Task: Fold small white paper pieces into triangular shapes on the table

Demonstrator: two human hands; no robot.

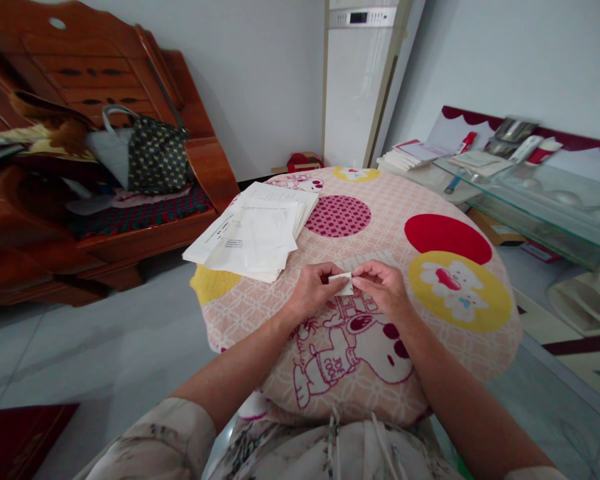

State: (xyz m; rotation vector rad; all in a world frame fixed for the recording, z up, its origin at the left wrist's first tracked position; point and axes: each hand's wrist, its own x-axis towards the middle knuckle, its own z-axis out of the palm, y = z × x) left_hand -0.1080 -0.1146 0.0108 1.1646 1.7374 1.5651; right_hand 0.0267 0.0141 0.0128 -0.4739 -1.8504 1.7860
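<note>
Over the middle of the round table, my left hand (316, 288) and my right hand (383, 285) pinch a small piece of folded white paper (347, 287) between them. Thumb and forefinger of each hand are closed on it, the left at its left end and the right at its upper right corner. Behind my hands lies a whitish, striped strip (375, 257), partly hidden by them; I cannot make out what it is. A stack of printed white paper sheets (255, 230) rests on the table to the left of my hands.
The table wears a pink patterned tablecloth (460, 347). To the right stands a glass-topped table (540, 200) with papers (410, 153) and metal containers (513, 133). At left a wooden sofa (210, 173) holds a patterned bag (157, 153). A white cabinet-like unit (353, 87) stands behind.
</note>
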